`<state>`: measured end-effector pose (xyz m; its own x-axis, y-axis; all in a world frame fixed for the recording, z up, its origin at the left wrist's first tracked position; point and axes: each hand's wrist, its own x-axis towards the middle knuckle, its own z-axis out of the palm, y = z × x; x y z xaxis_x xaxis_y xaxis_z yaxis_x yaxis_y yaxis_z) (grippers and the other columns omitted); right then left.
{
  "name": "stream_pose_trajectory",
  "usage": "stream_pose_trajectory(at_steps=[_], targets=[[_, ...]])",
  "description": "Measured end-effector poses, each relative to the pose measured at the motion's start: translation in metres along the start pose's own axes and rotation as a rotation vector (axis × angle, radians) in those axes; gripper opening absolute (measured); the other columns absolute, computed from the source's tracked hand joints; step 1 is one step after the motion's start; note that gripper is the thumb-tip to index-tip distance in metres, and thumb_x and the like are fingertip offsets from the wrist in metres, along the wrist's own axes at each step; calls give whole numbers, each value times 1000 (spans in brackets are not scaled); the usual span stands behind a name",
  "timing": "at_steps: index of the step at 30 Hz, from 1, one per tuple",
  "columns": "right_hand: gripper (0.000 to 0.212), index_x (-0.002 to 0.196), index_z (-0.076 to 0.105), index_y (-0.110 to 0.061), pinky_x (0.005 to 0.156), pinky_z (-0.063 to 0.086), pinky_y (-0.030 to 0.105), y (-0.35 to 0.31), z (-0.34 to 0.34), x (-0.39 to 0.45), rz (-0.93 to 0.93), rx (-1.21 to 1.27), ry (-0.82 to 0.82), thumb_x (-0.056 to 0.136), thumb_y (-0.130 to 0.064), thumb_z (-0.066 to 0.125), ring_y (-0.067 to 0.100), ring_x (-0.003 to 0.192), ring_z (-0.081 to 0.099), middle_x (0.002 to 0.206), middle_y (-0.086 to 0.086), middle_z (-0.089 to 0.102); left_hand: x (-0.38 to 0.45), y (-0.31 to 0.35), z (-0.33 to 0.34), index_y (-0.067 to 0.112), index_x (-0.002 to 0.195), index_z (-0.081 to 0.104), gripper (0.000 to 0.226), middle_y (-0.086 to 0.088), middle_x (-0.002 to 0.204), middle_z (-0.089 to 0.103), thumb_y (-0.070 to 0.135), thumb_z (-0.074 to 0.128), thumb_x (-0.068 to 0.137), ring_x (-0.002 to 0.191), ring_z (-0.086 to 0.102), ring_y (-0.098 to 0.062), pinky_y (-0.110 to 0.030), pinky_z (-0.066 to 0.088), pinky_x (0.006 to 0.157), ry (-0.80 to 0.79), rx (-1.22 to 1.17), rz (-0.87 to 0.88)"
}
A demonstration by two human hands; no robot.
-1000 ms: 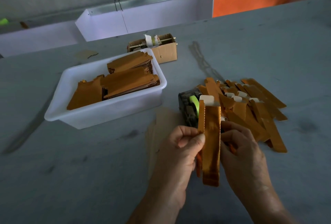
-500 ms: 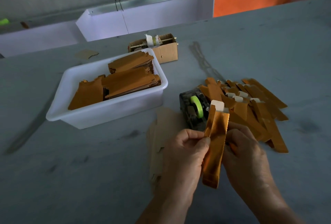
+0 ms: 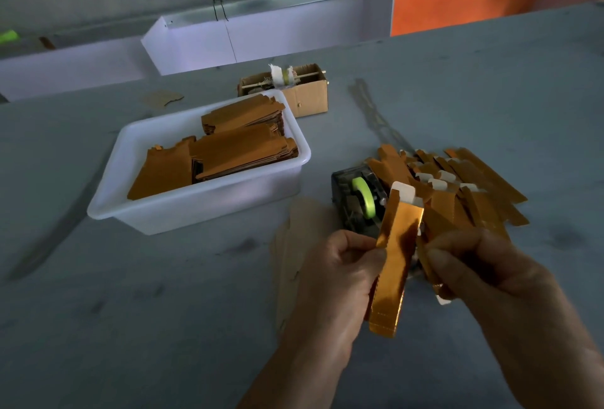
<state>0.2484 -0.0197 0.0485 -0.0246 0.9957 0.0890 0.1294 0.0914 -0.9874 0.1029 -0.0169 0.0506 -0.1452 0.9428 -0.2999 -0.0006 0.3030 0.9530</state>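
carton (image 3: 397,255): tilted upright between your hands, just near of dispenser (image 3: 354,203) | left hand (image 3: 340,274): pinches its left edge | right hand (image 3: 483,271): fingers curled, gripping its right side | pile (image 3: 464,180): far right

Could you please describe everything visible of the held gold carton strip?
The gold carton strip is a long, narrow, shiny foil-faced card, white tab on top, toothed left edge. It stands nearly upright above the table, leaning right. The left hand pinches its left edge; the right hand grips its right side.
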Motion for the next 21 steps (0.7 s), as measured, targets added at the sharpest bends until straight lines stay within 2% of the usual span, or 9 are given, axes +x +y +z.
stream_pose_trajectory(at_steps=[2, 4, 6, 8, 11, 15, 18, 21], targets=[[22, 79, 69, -31, 54, 50, 15, -5, 1, 0, -20, -25, -93, 60, -39, 60, 6, 62, 60, 74, -1, 67, -2, 0, -2, 18, 82, 68, 4, -5, 72, 69, 19, 67, 86, 59, 59, -9, -23, 45, 53, -3, 8, 28], [26, 82, 69, -34, 54, 49, 14, -5, 3, 1, -35, -71, -139, 59, -43, 59, 5, 64, 60, 77, -4, 67, -4, -1, -4, 19, 79, 68, 7, -2, 64, 65, 18, 67, 85, 52, 55, -6, -21, 42, 49, -2, 29, 38], [17, 83, 67, -37, 54, 49, 14, -3, 6, 3, -35, -125, -161, 68, -33, 62, 4, 67, 61, 79, -8, 67, -5, -2, -7, 17, 78, 68, 8, 1, 63, 66, 15, 67, 85, 53, 59, -9, -25, 48, 50, 9, 41, 27], [25, 83, 67, -39, 54, 49, 14, -1, 9, 4, -57, -170, -167, 77, -16, 64, 5, 69, 61, 80, -10, 68, -6, -2, -8, 14, 81, 70, 6, -5, 73, 73, 11, 67, 85, 65, 70, -18, -33, 59, 64, -2, 6, -15], [27, 84, 68, -39, 54, 48, 12, -1, 12, 5, -56, -210, -178, 80, -13, 64, 5, 69, 61, 79, -10, 68, -8, -2, -10, 13, 81, 71, 4, -7, 80, 75, 11, 70, 84, 76, 73, -21, -39, 60, 77, -29, -16, -49], [27, 88, 68, -46, 55, 48, 12, 0, 10, 7, -66, -208, -186, 79, -21, 63, 5, 72, 61, 81, -12, 68, -7, 0, -11, 12, 78, 72, 8, -9, 79, 75, 8, 69, 84, 75, 73, -21, -36, 61, 74, -40, -63, -79], [36, 101, 62, -55, 57, 49, 12, -2, 10, 7, -62, -218, -209, 71, -36, 57, 4, 75, 61, 84, -15, 67, -8, 1, -11, 13, 77, 73, 10, -7, 79, 75, 8, 68, 85, 75, 74, -19, -32, 60, 72, -80, -77, -84], [41, 108, 54, -44, 57, 52, 21, -2, 9, 9, -69, -264, -181, 71, -28, 63, 7, 72, 65, 81, -11, 68, -9, 2, -10, 11, 79, 73, 10, -7, 79, 75, 8, 67, 86, 74, 74, -18, -27, 59, 68, -101, -97, -77]])
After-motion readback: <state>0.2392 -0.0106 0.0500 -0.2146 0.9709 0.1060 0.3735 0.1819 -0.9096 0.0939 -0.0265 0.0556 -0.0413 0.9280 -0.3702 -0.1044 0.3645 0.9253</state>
